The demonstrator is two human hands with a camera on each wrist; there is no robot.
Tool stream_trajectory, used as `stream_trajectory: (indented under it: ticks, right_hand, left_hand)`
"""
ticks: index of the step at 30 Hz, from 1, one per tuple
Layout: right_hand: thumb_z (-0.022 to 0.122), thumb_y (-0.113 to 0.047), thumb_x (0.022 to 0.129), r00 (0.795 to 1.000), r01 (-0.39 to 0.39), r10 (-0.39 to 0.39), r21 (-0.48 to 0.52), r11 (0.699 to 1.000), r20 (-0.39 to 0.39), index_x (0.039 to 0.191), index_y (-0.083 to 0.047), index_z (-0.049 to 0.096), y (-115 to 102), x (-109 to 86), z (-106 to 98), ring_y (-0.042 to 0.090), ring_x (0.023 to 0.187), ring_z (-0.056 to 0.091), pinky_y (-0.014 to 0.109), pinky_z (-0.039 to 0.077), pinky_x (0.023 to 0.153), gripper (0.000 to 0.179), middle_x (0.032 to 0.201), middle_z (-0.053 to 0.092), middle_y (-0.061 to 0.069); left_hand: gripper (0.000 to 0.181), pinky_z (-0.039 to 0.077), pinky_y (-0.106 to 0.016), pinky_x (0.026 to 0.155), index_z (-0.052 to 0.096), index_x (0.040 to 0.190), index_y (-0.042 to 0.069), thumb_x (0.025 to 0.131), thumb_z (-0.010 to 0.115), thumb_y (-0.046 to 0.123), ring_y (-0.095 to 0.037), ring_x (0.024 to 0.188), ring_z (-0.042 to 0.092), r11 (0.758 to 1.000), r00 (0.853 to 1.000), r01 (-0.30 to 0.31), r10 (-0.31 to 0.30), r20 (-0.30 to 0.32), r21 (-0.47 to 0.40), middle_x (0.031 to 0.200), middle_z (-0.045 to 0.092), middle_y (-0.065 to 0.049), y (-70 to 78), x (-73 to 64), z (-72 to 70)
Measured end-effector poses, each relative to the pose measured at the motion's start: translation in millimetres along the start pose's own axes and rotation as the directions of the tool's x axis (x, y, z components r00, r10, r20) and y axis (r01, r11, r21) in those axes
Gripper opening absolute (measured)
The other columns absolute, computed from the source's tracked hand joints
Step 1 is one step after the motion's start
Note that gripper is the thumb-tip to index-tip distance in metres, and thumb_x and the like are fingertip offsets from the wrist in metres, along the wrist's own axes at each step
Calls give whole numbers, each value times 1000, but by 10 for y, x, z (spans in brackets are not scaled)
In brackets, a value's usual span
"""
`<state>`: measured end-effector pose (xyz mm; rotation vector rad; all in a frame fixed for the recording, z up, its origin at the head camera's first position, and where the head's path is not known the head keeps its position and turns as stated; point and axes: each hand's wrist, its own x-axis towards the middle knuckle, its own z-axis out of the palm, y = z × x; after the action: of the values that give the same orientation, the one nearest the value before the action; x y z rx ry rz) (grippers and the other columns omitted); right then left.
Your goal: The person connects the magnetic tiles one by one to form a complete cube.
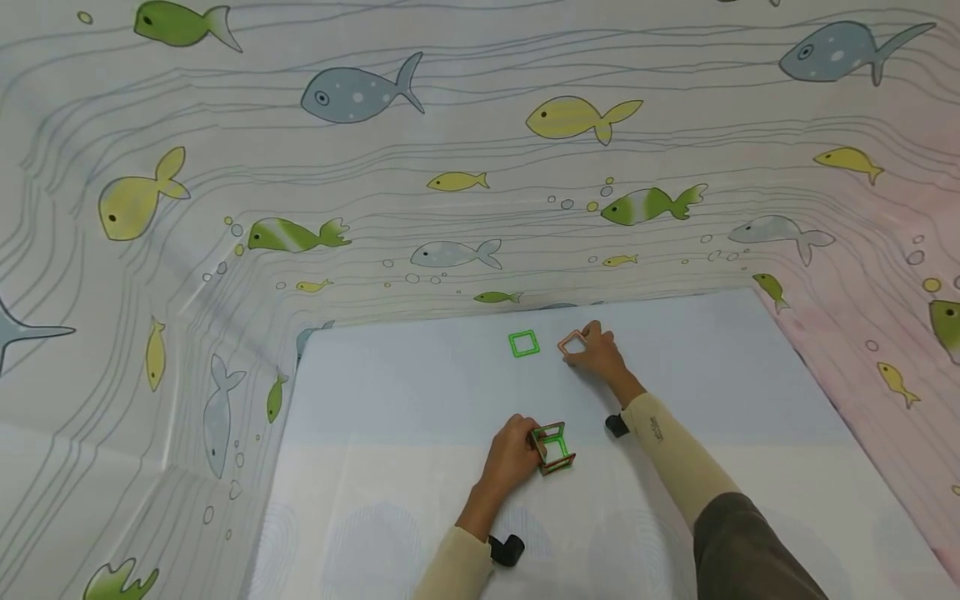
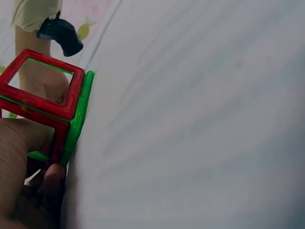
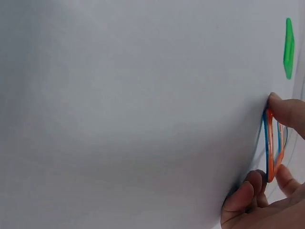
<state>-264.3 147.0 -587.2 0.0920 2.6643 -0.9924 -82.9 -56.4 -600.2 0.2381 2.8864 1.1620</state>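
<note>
My left hand (image 1: 510,454) grips a small box-like build of red and green open square magnetic tiles (image 1: 558,464) at its left side. In the left wrist view, the thumb reaches across a red upright tile (image 2: 35,114), and a green tile (image 2: 81,112) forms the side against the table. Farther up the table, my right hand (image 1: 602,357) pinches an orange open square tile (image 1: 567,338) between thumb and fingers. The right wrist view shows this orange tile (image 3: 270,148) edge-on, tilted up from the surface. A single green square tile (image 1: 513,344) lies flat to its left.
The white table (image 1: 390,392) has its far edge just beyond the loose tiles. Fish-patterned sheeting (image 1: 360,192) rises behind it and along both sides. A dark wrist camera (image 1: 508,551) sits by the left wrist, another dark device (image 1: 617,426) by the right.
</note>
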Motion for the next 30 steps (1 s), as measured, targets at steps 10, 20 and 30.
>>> stream_trajectory:
  ticks: [10, 20, 30]
  right_hand:
    - [73, -20, 91, 990, 137, -137, 33, 990, -20, 139, -12, 41, 31, -101, -43, 23, 77, 50, 32, 39, 64, 58, 89, 56, 11]
    - [70, -22, 94, 983, 127, -98, 193, 973, -155, 116, 0, 62, 228, -324, -150, 25, 87, 58, 28, 45, 67, 32, 100, 65, 16]
    - [71, -28, 94, 980, 144, -91, 312, 939, -178, 106, -5, 66, 377, -686, -100, 16, 78, 69, 26, 55, 67, 25, 99, 71, 14]
  left_hand:
    - [21, 39, -17, 58, 71, 98, 12, 78, 77, 7, -1, 68, 45, 1000, 1000, 30, -30, 1, -2, 84, 54, 5, -19, 10, 33]
    - [20, 39, -16, 58, 71, 97, 11, 78, 78, 7, -1, 67, 44, 999, 999, 33, -33, -18, -1, 82, 52, 6, -13, 6, 55]
    - [18, 40, -16, 58, 70, 94, 10, 79, 79, 7, -2, 69, 45, 999, 995, 39, -39, -91, -11, 81, 52, 4, 10, 20, 108]
